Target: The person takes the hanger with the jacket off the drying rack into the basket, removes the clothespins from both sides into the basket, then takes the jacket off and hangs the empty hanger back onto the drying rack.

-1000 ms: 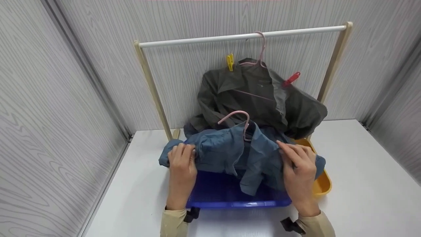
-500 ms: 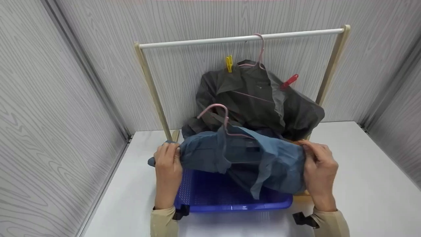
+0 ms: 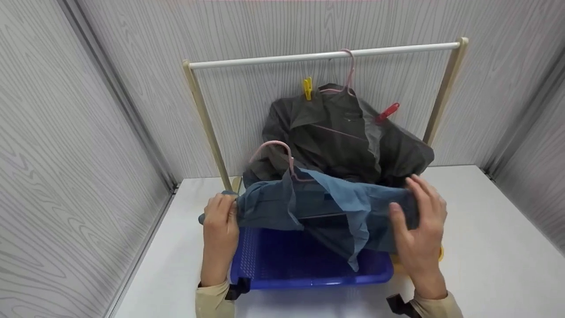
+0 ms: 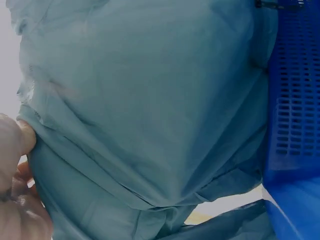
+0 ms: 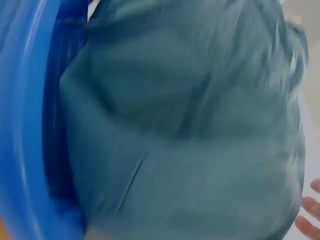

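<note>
A blue shirt (image 3: pixel 265 205) with a pink hanger (image 3: pixel 280 143) inside it is spread above a blue basket (image 3: pixel 309 282). At the shirt's left shoulder, my left hand (image 3: pixel 220 216) pinches the cloth between thumb and fingers. The left wrist view shows the thumb and fingers at the edge of the shirt (image 4: pixel 125 100). My right hand (image 3: pixel 421 229) has its fingers spread apart beside the right shoulder, where the fingertips overlap the fabric. In the right wrist view, fingertips (image 5: pixel 309 225) appear at the margin of the shirt (image 5: pixel 200 175).
Behind, a dark grey shirt (image 3: pixel 326 132) hangs on a rack with a white rail (image 3: pixel 265 61). A yellow clothespin (image 3: pixel 307 88) and a red clothespin (image 3: pixel 388 112) are on it. A yellow container (image 3: pixel 440 254) shows partly behind my right hand.
The blue shirt was drawn out wider and its hanger moved left. My left hand shifted left, still gripping. My right hand went right, then let go of the cloth and spread its fingers.
</note>
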The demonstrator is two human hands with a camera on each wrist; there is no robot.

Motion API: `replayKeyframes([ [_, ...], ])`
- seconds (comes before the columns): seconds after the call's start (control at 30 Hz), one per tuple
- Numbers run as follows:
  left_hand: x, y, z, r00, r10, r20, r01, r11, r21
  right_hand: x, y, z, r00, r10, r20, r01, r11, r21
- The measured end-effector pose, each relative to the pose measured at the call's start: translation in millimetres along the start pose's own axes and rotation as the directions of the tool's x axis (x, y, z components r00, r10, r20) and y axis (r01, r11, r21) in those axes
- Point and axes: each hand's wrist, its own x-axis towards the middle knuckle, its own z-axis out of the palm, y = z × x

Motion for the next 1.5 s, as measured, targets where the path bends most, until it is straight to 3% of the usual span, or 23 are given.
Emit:
replayKeyframes([
  [0.13, -0.7, 4.6, 3.7, 0.999, 0.012, 0.045, -0.012, 1.000, -0.005, -8.7, -4.6, 12.7, 0.994, -0.052, 0.100, 0.057, 0.997, -0.047],
  [0.3, -3.1, 8.9, 8.6, 0.997, 0.048, 0.065, -0.048, 0.999, -0.004, -19.3, -1.8, 24.5, 0.986, -0.049, 0.160, 0.073, 0.986, -0.147],
  [0.47, -4.5, 12.5, 13.0, 0.996, 0.046, 0.078, -0.046, 0.999, -0.002, -21.6, 7.0, 27.1, 0.993, -0.009, 0.122, 0.031, 0.983, -0.180],
  [0.73, -5.2, 15.1, 12.6, 0.994, -0.007, 0.107, 0.007, 1.000, -0.007, -16.4, 28.6, 16.7, 0.994, 0.080, 0.073, -0.071, 0.991, -0.117],
  [1.13, -5.2, 11.0, 10.8, 0.998, -0.021, 0.067, 0.022, 1.000, -0.017, -11.0, 51.2, 1.2, 0.972, 0.230, 0.039, -0.225, 0.968, -0.109],
  [1.5, -5.1, 9.9, 10.0, 0.998, -0.031, 0.058, 0.032, 0.999, -0.015, -9.0, 53.9, -7.4, 0.929, 0.370, 0.013, -0.366, 0.922, -0.126],
])
